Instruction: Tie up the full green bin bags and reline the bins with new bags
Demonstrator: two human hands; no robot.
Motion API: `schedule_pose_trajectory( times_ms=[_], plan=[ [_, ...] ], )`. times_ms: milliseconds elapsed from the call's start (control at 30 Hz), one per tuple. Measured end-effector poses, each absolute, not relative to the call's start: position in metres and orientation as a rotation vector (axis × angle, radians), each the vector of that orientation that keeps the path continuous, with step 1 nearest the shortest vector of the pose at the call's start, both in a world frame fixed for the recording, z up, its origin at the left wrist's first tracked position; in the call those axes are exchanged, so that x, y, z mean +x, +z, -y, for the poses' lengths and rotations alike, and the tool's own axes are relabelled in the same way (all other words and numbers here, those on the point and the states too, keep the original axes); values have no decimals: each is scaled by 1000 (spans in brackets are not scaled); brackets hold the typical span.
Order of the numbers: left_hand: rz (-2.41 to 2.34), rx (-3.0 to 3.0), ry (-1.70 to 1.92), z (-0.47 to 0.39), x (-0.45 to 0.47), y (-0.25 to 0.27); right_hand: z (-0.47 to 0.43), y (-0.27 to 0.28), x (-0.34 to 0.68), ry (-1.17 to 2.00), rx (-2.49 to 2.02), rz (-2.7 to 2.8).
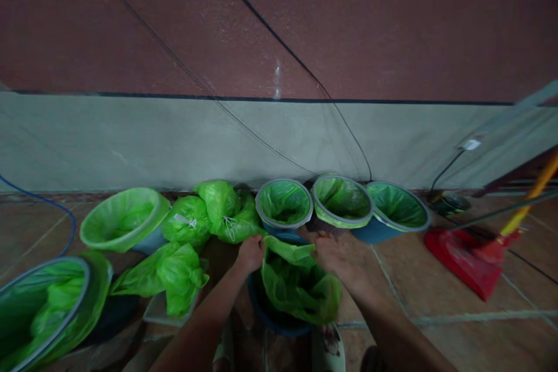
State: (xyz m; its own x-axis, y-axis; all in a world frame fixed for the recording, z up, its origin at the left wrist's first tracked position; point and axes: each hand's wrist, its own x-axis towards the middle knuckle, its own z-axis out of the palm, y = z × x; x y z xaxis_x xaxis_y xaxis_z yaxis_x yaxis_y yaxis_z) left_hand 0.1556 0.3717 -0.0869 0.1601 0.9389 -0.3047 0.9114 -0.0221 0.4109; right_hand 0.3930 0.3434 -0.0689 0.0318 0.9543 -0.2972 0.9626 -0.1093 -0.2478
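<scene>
Between my feet stands a dark blue bucket (265, 319) with a green plastic bag (300, 279) loosely spread in its mouth. My left hand (251, 253) grips the bag's upper edge on the left side, fingers closed. On the opposite side my right hand (326, 250) pinches the same edge, slightly blurred. The bag's near side hangs over the bucket's front rim. Just behind the bucket, against the wall, stand a lined bin (284, 226) with a grey rim, another lined bin (343, 224) and a blue lined bin (370, 231).
Tied green bags (189, 221) lie left of centre, with another green bag (174, 279) on a clear container. Two large lined bins, a pale one (143, 244) and a grey-rimmed one (87, 279), stand further left. A red broom (466, 258) with a yellow handle is at right. Cables hang down the wall.
</scene>
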Motion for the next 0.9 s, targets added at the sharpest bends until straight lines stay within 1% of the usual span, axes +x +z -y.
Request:
schedule_pose_trajectory(
  times_ms=[167,367,500,767,900],
  plan=[
    [-1535,2030,-2,-359,171,-83,-338,-71,360,-666,1911,-2467],
    [-1363,2077,44,-340,187,-79,-326,-72,338,-720,1711,-2464],
    [-1395,2090,17,-336,189,-72,-328,-68,340,-717,1811,-2376],
    [-1581,2161,-197,-335,178,-63,-342,-57,350,-638,2078,-2306],
    [-1683,2085,-133,-344,172,-62,-348,-55,362,-665,2132,-2278]
  ],
)
